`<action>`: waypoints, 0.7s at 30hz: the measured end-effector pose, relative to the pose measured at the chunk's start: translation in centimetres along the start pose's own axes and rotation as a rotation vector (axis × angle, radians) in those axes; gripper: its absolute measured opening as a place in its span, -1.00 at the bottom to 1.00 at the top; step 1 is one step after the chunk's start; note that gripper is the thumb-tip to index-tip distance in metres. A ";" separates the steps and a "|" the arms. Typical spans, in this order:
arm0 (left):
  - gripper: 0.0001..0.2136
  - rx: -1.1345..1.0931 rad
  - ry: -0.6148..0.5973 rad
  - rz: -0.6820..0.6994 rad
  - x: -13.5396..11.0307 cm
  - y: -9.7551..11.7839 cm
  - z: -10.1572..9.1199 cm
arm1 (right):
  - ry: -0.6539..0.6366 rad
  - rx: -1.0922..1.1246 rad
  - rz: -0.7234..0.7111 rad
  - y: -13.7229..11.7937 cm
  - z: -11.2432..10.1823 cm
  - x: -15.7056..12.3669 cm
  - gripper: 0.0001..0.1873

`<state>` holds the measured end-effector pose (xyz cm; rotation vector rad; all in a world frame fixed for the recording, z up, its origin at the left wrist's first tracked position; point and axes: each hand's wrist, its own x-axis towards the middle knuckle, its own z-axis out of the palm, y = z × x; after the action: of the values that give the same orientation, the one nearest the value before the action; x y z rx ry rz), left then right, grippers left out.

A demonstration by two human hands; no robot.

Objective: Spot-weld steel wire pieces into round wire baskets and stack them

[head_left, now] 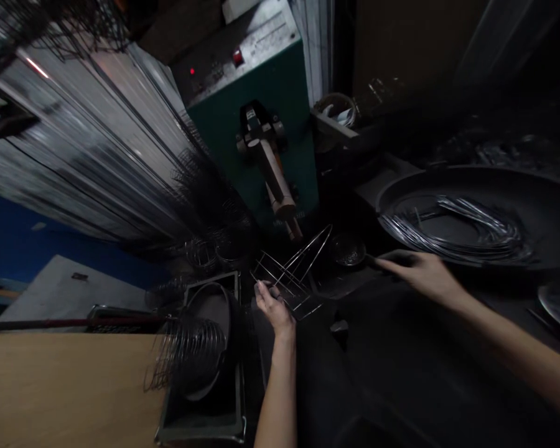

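My left hand (274, 306) is closed on the lower left edge of a bent wire rack (287, 274), which tilts up in front of the machine's electrodes. To the right, my right hand (420, 274) reaches in over the dark worktop, thumb and darkened finger meeting at their tips. Those tips are at the rim of a small round dish (349, 250) with shiny bits in it. Whatever they pinch is too small and dim to make out. Just above the rack, the copper-coloured electrode arm (275, 177) of a green machine (214, 130) points down.
A wide dark basin (550, 214) on the right holds a bundle of bent wires (490, 230). At lower left, wire rings (196, 342) hang on a rod beside a metal frame (240, 398). A cardboard-coloured board (65, 386) lies further left.
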<state>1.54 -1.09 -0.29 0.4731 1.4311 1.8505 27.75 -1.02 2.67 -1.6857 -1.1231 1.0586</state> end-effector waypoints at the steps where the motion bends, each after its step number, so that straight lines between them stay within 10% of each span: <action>1: -0.59 -0.002 -0.005 -0.002 0.0 0.0 -0.1 | -0.032 0.062 0.043 -1.4 2.0 0.3 -0.96; 7: -0.56 -0.033 -0.008 -0.103 1.1 -0.1 -1.0 | -0.171 0.502 0.230 -5.4 8.8 0.9 -0.90; 21: -0.55 -0.056 0.027 -0.127 2.2 -0.6 -0.8 | -0.113 0.792 0.318 -5.3 11.8 0.4 -0.73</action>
<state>-0.26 0.07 -1.43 0.3232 1.3909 1.7958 15.46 2.89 3.96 -1.1774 -0.3891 1.5539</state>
